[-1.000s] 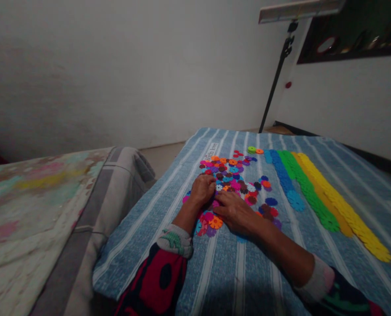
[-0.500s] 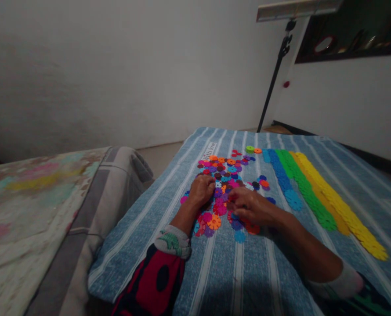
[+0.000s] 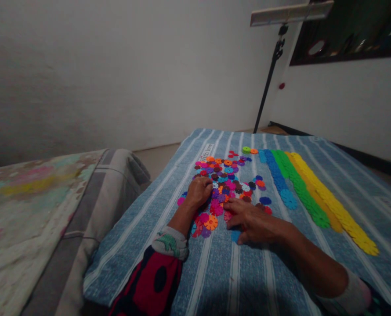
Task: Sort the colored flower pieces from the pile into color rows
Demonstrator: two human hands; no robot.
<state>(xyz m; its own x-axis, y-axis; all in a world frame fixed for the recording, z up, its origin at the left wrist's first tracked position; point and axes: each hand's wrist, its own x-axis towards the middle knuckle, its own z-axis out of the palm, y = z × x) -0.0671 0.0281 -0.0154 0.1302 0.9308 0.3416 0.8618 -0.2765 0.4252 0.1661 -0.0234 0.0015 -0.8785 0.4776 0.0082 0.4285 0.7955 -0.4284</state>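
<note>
A loose pile of small flower-shaped plastic discs (image 3: 229,169) in mixed colours lies on the striped blue cloth (image 3: 143,228). At the pile's left edge rests my left hand (image 3: 199,192), its fingers curled in; whatever they hold is hidden. My right hand (image 3: 248,219) lies over the near part of the pile with fingers spread, touching discs, and partly covers a light blue disc (image 3: 235,235). An orange disc (image 3: 211,222) shows between the two hands. Right of the pile run overlapping rows of blue discs (image 3: 279,177), green discs (image 3: 302,193), dark yellow discs (image 3: 331,218) and yellow discs (image 3: 337,199).
Beyond the pile sit a light green disc (image 3: 246,150) and an orange one. To the left stands a surface under a grey cover (image 3: 123,169) and a stained cloth (image 3: 34,210). A lamp on a black stand (image 3: 266,87) rises behind, near the white wall (image 3: 116,74).
My right hand has moved slightly toward me and opened out its fingers, uncovering discs in the pile's middle. The left hand stays at the pile's edge. The view has shifted slightly.
</note>
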